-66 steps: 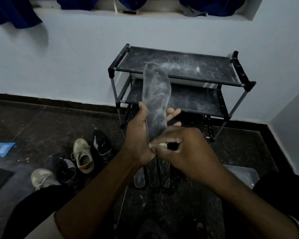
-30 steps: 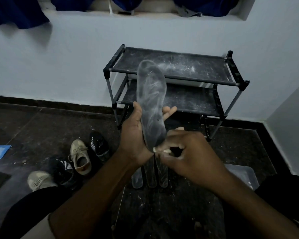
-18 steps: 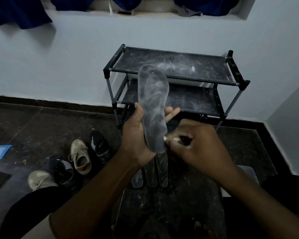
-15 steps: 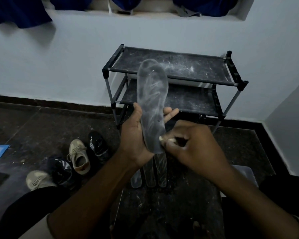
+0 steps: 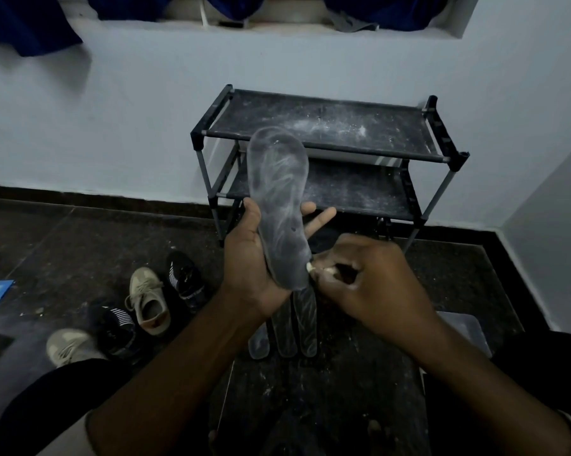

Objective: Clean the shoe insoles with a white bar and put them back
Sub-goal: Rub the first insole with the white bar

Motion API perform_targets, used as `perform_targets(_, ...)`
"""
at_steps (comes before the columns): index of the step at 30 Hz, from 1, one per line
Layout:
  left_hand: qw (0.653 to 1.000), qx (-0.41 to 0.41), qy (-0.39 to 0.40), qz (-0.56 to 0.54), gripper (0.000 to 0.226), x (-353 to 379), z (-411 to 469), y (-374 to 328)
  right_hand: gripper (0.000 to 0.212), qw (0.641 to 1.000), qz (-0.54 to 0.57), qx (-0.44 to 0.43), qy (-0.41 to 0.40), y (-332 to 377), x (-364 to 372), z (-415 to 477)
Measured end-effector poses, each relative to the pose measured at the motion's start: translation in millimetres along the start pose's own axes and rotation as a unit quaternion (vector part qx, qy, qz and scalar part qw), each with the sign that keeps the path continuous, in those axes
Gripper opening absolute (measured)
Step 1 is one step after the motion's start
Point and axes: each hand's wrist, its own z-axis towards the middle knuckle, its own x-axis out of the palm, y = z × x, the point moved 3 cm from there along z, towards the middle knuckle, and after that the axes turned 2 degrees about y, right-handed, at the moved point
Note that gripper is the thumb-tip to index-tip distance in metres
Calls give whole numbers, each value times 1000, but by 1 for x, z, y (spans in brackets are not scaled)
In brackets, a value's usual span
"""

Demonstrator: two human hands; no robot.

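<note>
Head view: the left grip (image 5: 248, 258) holds one insole (image 5: 279, 199) upright by its lower half. The thumb lies along the left edge and the fingers are spread behind it, their tips showing past the right edge. The insole's toe points up in front of the rack (image 5: 320, 126). The right grip (image 5: 369, 284) is closed narrow on the white bar (image 5: 310, 267), pinching it so that only a small pale end shows. That end touches the insole's right edge low down, near the heel and just beside the left palm.

White streaks cover most of the insole's face, so the rubbing looks well advanced on this one, with the heel edge being worked now. Three more insoles (image 5: 297, 327) lie side by side on the dark speckled surface under the hands. They look pale too, but whether they are finished cannot be told in this dim light.

Four shoes (image 5: 149, 301) stand in a loose group on the floor (image 5: 63, 245), to the left and well apart from both hands. No insole can be seen in any of them, so putting them back appears wholly left to do.
</note>
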Motion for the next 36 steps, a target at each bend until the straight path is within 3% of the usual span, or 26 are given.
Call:
perform_targets(4,1000,2,12,-27,81,0,1,-2,8,997,40,-33,64,15,8,-5)
perform_targets(9,1000,13,8,25,79,8,-4,2,6,997,57,30,-53,-4,-12,5)
perform_targets(13,1000,10,-4,27,82,7,-5,5,5,999,44,15,-5,8,2,-1)
perform_targets(18,998,7,2,61,83,6,-4,9,5,997,32,47,-59,-5,-9,6)
perform_targets(22,999,-4,12,53,82,5,-2,10,4,999,28,17,0,10,10,-3)
perform_targets(27,998,-4,39,54,83,5,-2,17,5,996,16,48,-80,-5,-9,7)
perform_targets(32,998,-18,30,50,81,4,2,18,3,1000,14,26,8,5,7,-3)
perform_targets(36,998,-15,42,48,81,8,-1,22,3,997,9,58,-59,-8,-10,7)
